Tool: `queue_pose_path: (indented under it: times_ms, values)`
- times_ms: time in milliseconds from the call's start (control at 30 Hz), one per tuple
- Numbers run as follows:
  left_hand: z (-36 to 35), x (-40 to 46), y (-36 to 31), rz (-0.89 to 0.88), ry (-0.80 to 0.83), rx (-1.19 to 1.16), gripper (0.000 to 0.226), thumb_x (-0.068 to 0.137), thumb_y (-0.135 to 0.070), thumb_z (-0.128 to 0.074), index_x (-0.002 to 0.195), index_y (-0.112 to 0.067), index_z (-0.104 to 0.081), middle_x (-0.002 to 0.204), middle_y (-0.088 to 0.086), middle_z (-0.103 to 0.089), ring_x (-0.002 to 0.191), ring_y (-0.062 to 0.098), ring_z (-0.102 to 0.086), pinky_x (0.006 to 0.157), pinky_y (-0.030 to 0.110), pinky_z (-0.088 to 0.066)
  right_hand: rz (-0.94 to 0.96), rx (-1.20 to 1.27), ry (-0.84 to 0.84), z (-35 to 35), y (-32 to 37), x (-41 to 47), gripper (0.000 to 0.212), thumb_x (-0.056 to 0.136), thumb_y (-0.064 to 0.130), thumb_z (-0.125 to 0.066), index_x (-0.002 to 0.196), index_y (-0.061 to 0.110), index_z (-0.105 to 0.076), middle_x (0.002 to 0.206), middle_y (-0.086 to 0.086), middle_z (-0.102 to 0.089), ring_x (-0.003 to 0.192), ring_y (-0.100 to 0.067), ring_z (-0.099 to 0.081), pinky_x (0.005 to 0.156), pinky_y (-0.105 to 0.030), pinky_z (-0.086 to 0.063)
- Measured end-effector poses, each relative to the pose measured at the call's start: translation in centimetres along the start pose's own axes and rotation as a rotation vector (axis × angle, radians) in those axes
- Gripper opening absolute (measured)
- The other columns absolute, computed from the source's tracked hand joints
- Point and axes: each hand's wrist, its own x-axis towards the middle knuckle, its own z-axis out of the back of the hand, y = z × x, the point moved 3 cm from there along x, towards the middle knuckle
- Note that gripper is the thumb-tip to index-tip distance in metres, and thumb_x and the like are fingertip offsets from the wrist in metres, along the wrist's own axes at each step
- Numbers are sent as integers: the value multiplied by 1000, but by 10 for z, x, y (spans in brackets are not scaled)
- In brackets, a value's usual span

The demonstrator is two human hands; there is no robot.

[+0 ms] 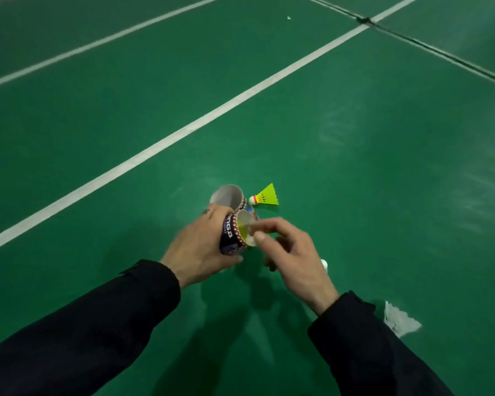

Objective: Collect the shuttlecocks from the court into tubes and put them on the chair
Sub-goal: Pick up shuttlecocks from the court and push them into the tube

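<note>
My left hand (200,247) grips two dark patterned shuttlecock tubes, the nearer tube (236,232) and the farther tube (229,195), with their open mouths facing up and away. A yellow-green shuttlecock shows inside the nearer tube's mouth. My right hand (289,252) is at that mouth, its thumb and forefinger close together at the rim; what they hold is hidden. A yellow shuttlecock (265,195) lies on the green floor just beyond the tubes. A white feather shuttlecock (399,320) lies at the lower right, and a small white cork (324,264) peeks out beside my right hand.
The green court floor (355,152) carries white lines (183,130) running diagonally. A dark seam or cord (429,47) crosses the upper right. A tiny pale speck (289,17) lies far off. No chair is in view.
</note>
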Motion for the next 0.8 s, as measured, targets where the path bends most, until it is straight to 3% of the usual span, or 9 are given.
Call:
queue_pose_path:
  times_ms: [67, 167, 233, 333, 500, 600, 667, 733, 800]
  values:
    - [1, -6, 13, 93, -37, -53, 74, 72, -42, -89, 127, -24, -43, 119, -6, -46, 97, 20, -55, 81, 38, -49, -78, 63, -218, 4, -7, 7, 20, 86, 47, -61, 93, 30, -69, 91, 0, -72, 60, -19, -54, 58, -38, -50]
    - [0, -18, 30, 177, -43, -111, 76, 74, -44, -89, 129, -25, -41, 124, -5, -47, 105, 18, -57, 93, 37, -52, -259, -2, -350, 5, -45, 45, 8, 88, 37, -64, 93, 31, -66, 94, 10, -69, 68, -15, -64, 71, -47, -59]
    - [0, -28, 39, 222, -24, -174, 79, 74, -46, -89, 132, -26, -39, 132, -6, -47, 110, 14, -57, 100, 36, -53, -349, -62, -368, 3, -71, 83, 25, 83, 39, -63, 105, 29, -66, 110, 6, -69, 85, -24, -71, 83, -53, -58]
    - [8, -42, 47, 223, 6, -191, 78, 75, -49, -88, 130, -31, -35, 134, -11, -45, 112, 9, -56, 103, 28, -50, -388, -272, -340, 1, -100, 129, 52, 88, 31, -66, 136, 13, -58, 137, -13, -61, 121, -33, -61, 104, -41, -48]
    - [20, -67, 70, 261, -47, -153, 79, 77, -50, -86, 135, -30, -36, 135, -9, -47, 111, 9, -55, 98, 24, -46, -504, -316, -250, -17, -123, 150, 40, 89, 29, -74, 124, 10, -67, 122, -14, -71, 110, -30, -65, 96, -38, -49]
    - [20, -73, 78, 292, -83, -122, 81, 77, -47, -87, 137, -26, -37, 136, -6, -46, 112, 13, -55, 96, 26, -45, -304, -20, -275, -36, -88, 119, 16, 89, 24, -75, 92, 9, -70, 86, -5, -68, 78, -22, -58, 71, -35, -49]
    - [19, -73, 79, 293, -109, -130, 80, 77, -45, -87, 137, -25, -37, 134, -5, -45, 108, 12, -52, 92, 25, -43, -68, 60, -226, -44, -45, 83, 9, 93, 10, -70, 90, 3, -66, 78, -5, -57, 71, -17, -48, 63, -30, -43]
    - [17, -69, 72, 235, -101, -114, 78, 76, -43, -88, 134, -25, -38, 130, -6, -44, 104, 12, -52, 87, 25, -41, 130, -44, -106, -48, -6, 46, 7, 91, 6, -71, 89, 12, -69, 72, 14, -54, 63, -7, -42, 59, -22, -35]
    - [13, -61, 62, 119, -79, -70, 76, 73, -41, -89, 129, -25, -39, 124, -5, -46, 97, 17, -57, 80, 31, -46, 281, -324, 56, -56, 13, 16, 9, 88, 15, -70, 90, 24, -67, 72, 24, -52, 60, 3, -41, 59, -16, -32]
